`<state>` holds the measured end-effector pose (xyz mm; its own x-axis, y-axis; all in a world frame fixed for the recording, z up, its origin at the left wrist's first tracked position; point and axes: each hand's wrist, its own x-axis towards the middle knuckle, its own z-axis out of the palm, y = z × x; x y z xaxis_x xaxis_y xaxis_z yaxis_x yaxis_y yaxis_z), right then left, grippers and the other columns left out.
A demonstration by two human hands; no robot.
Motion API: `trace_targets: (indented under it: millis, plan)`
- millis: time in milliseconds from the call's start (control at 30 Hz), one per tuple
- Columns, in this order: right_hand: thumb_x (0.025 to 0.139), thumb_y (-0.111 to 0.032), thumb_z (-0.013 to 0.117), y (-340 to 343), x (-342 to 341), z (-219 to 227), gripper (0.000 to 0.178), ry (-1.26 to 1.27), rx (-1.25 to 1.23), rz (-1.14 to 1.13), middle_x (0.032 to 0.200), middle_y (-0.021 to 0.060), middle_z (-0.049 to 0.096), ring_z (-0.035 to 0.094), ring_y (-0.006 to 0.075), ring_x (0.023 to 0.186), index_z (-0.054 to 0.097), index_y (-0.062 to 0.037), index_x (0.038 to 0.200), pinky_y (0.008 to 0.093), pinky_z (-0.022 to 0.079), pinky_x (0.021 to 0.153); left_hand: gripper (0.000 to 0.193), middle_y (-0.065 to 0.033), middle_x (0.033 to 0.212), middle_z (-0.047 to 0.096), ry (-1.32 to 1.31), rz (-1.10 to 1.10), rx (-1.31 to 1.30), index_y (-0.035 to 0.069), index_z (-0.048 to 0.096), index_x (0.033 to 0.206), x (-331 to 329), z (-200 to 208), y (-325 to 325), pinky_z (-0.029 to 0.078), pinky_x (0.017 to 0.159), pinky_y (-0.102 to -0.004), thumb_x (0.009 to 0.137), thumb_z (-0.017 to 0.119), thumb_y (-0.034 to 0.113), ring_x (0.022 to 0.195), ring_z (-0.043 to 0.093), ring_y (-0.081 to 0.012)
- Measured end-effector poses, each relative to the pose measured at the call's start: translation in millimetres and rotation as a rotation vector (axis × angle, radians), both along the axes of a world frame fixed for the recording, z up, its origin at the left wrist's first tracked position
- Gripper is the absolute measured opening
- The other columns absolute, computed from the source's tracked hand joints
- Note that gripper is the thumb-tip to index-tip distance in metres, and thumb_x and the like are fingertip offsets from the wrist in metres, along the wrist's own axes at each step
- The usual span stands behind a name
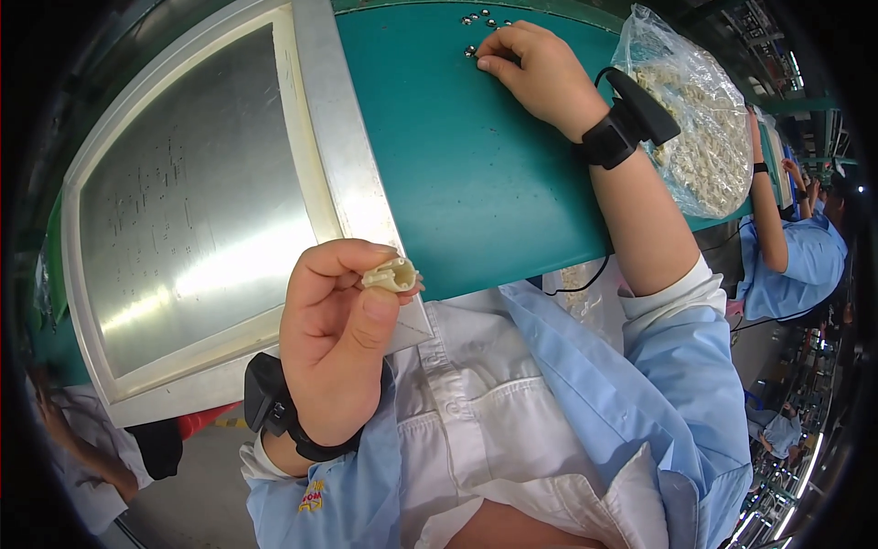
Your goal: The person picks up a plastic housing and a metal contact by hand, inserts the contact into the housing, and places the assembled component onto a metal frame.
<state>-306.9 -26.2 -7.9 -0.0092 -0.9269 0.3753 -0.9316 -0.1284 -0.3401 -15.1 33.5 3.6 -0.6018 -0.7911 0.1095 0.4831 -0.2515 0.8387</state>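
My left hand (337, 339) pinches a small cream plastic part (391, 274) between thumb and fingers. This part is hollow and tube-like, with its round opening facing up and to the right. It is held above the near right corner of a metal-framed panel. Farther off, on the green work surface (476, 174), my right hand (530, 69) reaches to the back with thumb and fingertips drawn together. A small shiny metal piece (470, 52) lies right at those fingertips. Whether they grip it or anything else cannot be made out. Several similar metal pieces (491, 23) lie scattered just beyond.
The framed panel (219, 201) takes up the left, its pale metal frame (352, 156) bordering the green surface. A clear bag (695, 119) full of cream parts stands to the right of my right forearm. Other people (791, 247) sit farther right; another person is at lower left.
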Motion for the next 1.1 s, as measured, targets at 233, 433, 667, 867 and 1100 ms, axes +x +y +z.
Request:
trace_targets:
  millis: [233,433,667,867,1100]
  plan:
    - [0.087,-0.008,0.051,0,-8,-10,0.009,0.334,-0.213,0.1,0.072,0.0051,0.057,0.055,0.0127,0.07,0.055,0.0,0.088,0.0251,0.045,0.063,0.024,-0.0079,0.099,0.055,-0.009,0.017,0.003,0.0,0.045,0.108,0,-1,0,0.041,0.084,-0.0268,0.088,0.053,0.011,0.089,0.053,-0.0129]
    - [0.083,-0.006,0.053,8,5,6,0.007,-0.388,-0.09,-0.021,0.072,0.0095,0.057,0.056,0.0208,0.068,0.053,-0.0003,0.087,0.0276,0.045,0.064,0.025,-0.0074,0.099,0.056,-0.01,0.035,0.02,0.0,0.045,0.108,0,-4,-1,0.042,0.083,-0.0262,0.088,0.053,0.012,0.089,0.054,-0.0125]
    - [0.082,-0.007,0.056,22,13,22,0.009,-0.94,0.209,0.101,0.08,0.0067,0.059,0.057,0.016,0.074,0.056,-0.001,0.089,0.0256,0.045,0.067,0.025,-0.0072,0.1,0.055,0.001,0.027,0.034,0.0,0.045,0.109,0,-2,-2,0.042,0.083,-0.0259,0.088,0.053,0.011,0.09,0.054,-0.0126]
    - [0.083,-0.011,0.06,40,30,33,0.013,-1.109,0.338,0.244,0.091,0.0053,0.06,0.057,0.0117,0.084,0.059,-0.0024,0.092,0.0238,0.045,0.073,0.024,-0.0074,0.101,0.055,-0.007,0.037,0.05,0.0,0.045,0.109,-2,0,-3,0.043,0.083,-0.0255,0.088,0.052,0.01,0.091,0.054,-0.0124]
    - [0.082,-0.006,0.06,62,61,47,0.012,-1.177,0.378,0.273,0.089,0.0054,0.061,0.058,0.0104,0.082,0.059,-0.0001,0.092,0.0219,0.046,0.074,0.025,-0.0069,0.1,0.056,-0.004,0.013,0.023,0.0,0.045,0.11,-3,-1,-6,0.043,0.08,-0.024,0.089,0.052,0.011,0.089,0.054,-0.0106]
